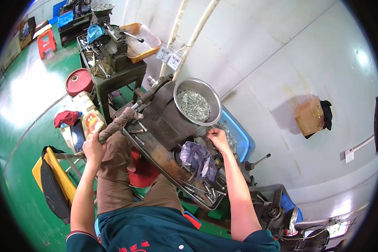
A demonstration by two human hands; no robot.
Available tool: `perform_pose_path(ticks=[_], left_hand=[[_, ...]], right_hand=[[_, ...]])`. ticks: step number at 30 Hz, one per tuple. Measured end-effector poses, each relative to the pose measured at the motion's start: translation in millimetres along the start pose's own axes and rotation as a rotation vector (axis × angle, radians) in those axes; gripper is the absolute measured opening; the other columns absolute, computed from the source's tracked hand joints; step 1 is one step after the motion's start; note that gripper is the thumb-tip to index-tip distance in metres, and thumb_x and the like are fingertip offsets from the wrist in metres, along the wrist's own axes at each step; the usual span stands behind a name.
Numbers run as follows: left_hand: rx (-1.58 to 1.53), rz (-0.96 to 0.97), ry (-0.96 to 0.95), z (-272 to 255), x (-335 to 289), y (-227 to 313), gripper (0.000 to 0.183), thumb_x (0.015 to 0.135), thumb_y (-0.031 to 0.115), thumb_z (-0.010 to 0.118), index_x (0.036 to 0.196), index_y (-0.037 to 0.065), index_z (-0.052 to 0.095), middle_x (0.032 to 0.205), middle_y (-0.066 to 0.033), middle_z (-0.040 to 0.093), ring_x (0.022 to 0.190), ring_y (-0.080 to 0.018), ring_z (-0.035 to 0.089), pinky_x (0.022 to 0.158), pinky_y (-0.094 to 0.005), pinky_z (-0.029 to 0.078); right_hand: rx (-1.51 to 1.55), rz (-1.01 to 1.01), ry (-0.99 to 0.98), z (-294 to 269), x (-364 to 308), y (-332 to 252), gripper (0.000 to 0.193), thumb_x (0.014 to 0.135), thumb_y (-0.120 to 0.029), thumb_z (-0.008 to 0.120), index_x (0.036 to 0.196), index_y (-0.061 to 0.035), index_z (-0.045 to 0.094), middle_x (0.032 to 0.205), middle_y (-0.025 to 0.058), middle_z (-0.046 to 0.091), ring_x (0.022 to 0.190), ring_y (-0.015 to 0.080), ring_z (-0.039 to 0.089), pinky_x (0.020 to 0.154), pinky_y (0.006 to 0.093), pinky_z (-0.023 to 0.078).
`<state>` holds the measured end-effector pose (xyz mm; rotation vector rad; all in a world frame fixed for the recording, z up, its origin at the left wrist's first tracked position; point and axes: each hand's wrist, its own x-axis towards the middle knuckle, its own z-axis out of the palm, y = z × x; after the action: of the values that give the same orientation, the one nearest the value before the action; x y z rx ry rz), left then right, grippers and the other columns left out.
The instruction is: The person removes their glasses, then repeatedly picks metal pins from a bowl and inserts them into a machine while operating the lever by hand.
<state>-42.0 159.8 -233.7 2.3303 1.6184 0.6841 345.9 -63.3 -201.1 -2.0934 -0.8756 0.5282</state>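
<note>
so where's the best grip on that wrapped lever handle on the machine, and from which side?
Probably the lower free end of the wrapped lever handle, from the person's left, palm around the shaft. It slants up to the machine, so that end is the clear part; the left hand grips there already.

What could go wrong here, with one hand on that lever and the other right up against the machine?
The right hand works close under the bowl at the machine, while the left hand grips the wrapped lever; pulling it too soon might pinch the fingers. The bowl, heaped with small metal parts, sits high and could spill if knocked. The purple rag lying by the right hand might snag.
</note>
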Motion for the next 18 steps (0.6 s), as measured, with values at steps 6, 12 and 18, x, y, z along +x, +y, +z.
perform_pose_path(ticks=[6,12,18], left_hand=[[-0.041,0.019,0.014,-3.7,-12.9,8.6,0.019,0.057,0.013,0.058,0.072,0.005,0.049,0.067,-0.0164,0.057,0.067,-0.0339,0.056,0.058,-0.0409,0.044],[-0.060,0.021,0.027,-4.3,-12.5,6.0,0.020,0.057,0.014,0.059,0.071,0.005,0.049,0.066,-0.0164,0.056,0.067,-0.0341,0.055,0.059,-0.0405,0.044],[-0.068,0.038,0.042,-3.2,-12.5,6.5,0.020,0.057,0.016,0.060,0.071,0.005,0.049,0.064,-0.0164,0.055,0.066,-0.0344,0.055,0.059,-0.0410,0.043]], right_hand=[[0.000,-0.006,-0.036,-0.8,-0.2,-3.4,0.011,0.066,-0.006,0.058,0.073,0.0017,0.059,0.067,0.0041,0.058,0.061,0.0104,0.051,0.059,0.0232,0.039],[-0.126,0.044,-0.146,-9.6,6.3,1.9,0.012,0.067,-0.009,0.058,0.072,0.0017,0.059,0.066,0.0027,0.057,0.061,0.0094,0.049,0.058,0.0228,0.039],[-0.524,0.227,0.328,-42.8,11.8,14.9,0.014,0.066,-0.014,0.057,0.075,-0.0040,0.060,0.072,0.0084,0.060,0.066,0.0232,0.055,0.063,0.0334,0.043]])
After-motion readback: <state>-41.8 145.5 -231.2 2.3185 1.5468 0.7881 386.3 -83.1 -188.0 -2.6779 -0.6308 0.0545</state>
